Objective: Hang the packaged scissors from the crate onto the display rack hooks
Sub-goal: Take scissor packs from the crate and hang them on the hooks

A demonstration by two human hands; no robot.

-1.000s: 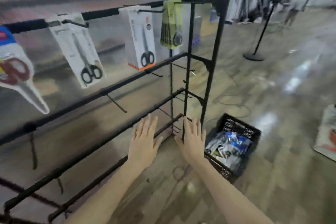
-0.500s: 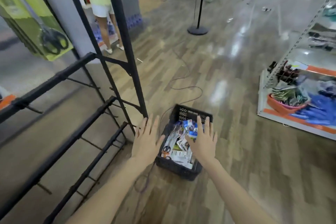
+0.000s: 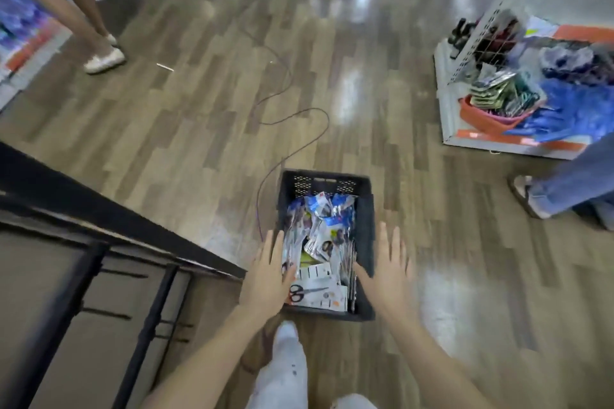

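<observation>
Two bare hands hover over a black perforated plastic crate [image 3: 365, 229] that sits on the wood-plank floor [image 3: 186, 129]. The left hand [image 3: 267, 276] is over the crate's left wall, palm down, fingers straight and loose, holding nothing. The right hand [image 3: 387, 271] is over the right wall, fingers likewise straight and spread, gripping nothing. Whether either hand touches the crate cannot be told.

The crate's long axis runs away from the person, its mesh-vented end wall farthest. Inside lies a loose heap of packaged scissors [image 3: 319, 232] in clear, white and blue wrappers, pointing every way. The clearest one, a white card with black-handled scissors [image 3: 319, 297], lies flat at the near end, its long axis crosswise: handles toward the left hand, blades pointing right.

A black metal display rack [image 3: 109, 226] fills the lower left, just beside the left hand. A thin dark cable [image 3: 292, 123] snakes over the floor beyond the crate. At right stands a white shelf unit [image 3: 447, 103] with an orange basket [image 3: 481, 116] and blue goods.
</observation>
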